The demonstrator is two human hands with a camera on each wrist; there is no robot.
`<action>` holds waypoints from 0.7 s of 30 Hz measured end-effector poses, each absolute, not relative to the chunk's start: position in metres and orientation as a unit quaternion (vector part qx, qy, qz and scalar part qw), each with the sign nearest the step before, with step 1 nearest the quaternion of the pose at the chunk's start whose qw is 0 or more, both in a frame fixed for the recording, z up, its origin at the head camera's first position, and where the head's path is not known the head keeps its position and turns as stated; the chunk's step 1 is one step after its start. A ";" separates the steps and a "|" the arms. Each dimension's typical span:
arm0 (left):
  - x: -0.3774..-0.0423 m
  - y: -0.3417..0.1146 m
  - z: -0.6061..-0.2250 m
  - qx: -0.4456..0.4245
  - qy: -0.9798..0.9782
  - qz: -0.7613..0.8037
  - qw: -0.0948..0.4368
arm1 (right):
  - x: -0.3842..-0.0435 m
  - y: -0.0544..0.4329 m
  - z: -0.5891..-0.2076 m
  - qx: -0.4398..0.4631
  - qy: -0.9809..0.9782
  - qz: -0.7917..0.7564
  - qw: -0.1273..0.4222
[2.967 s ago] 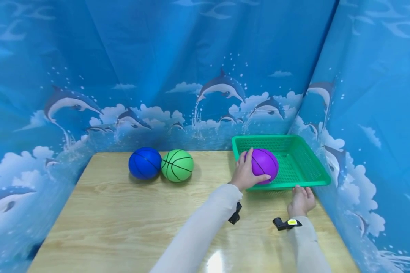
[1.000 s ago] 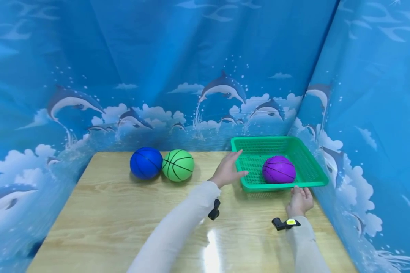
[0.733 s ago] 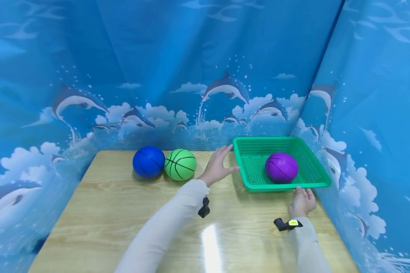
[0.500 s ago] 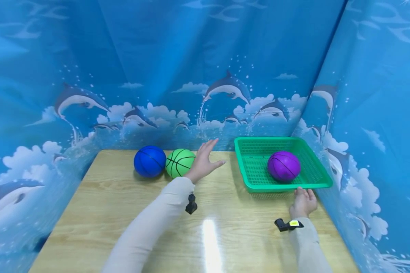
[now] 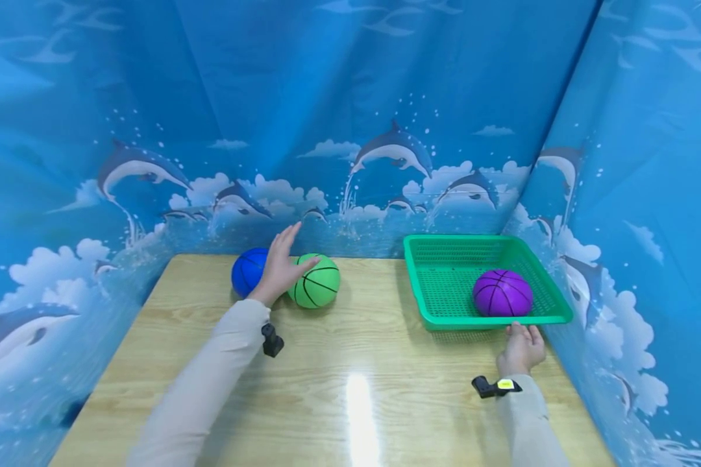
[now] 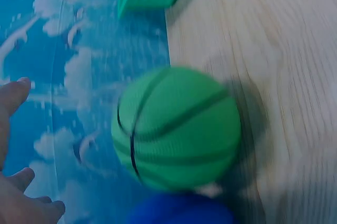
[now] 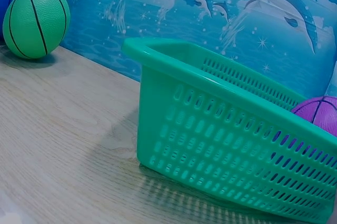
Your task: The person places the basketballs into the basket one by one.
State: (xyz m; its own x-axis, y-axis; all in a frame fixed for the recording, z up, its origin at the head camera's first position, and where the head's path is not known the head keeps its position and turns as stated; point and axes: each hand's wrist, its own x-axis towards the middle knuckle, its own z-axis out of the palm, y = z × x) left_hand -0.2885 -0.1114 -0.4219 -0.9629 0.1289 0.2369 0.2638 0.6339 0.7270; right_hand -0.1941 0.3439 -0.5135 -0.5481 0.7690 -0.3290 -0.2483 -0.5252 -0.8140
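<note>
My left hand (image 5: 280, 267), fingers spread and holding nothing, hovers over the blue ball (image 5: 246, 275) and the green ball (image 5: 315, 283). It hides the blue ball's right side. Both are small basketballs with dark lines, side by side near the table's back edge. In the left wrist view the green ball (image 6: 176, 129) fills the middle, apart from the fingers (image 6: 13, 97). A purple basketball (image 5: 502, 294) lies inside the green plastic basket (image 5: 416, 279), by its front wall. My right hand (image 5: 521, 350) grips the basket's front rim near the right corner; its thumb is hard to make out.
The wooden table (image 5: 327, 389) ends at a blue dolphin-print curtain (image 5: 304, 162) behind and to the right. In the right wrist view the basket's slotted wall (image 7: 221, 129) stands on the tabletop, with the green ball (image 7: 37, 22) away to the left.
My left hand has let go of the purple ball inside the basket and travelled left to the other balls. The purple ball has rolled rightward. My right hand has stayed at the rim.
</note>
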 end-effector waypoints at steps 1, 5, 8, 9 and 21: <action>-0.289 -0.119 -0.423 -0.104 -0.902 -0.411 0.083 | -0.194 0.344 -0.514 -0.353 -0.370 0.798 0.318; -0.289 -0.148 -0.430 -0.082 -0.904 -0.410 0.086 | -0.193 0.344 -0.513 -0.355 -0.378 0.795 0.314; -0.288 -0.166 -0.435 -0.066 -0.907 -0.407 0.087 | -0.192 0.344 -0.513 -0.357 -0.380 0.795 0.309; -0.288 -0.171 -0.437 -0.061 -0.908 -0.405 0.086 | -0.192 0.344 -0.512 -0.359 -0.381 0.795 0.308; -0.286 -0.203 -0.465 0.003 -0.910 -0.413 0.048 | -0.194 0.345 -0.512 -0.359 -0.377 0.797 0.306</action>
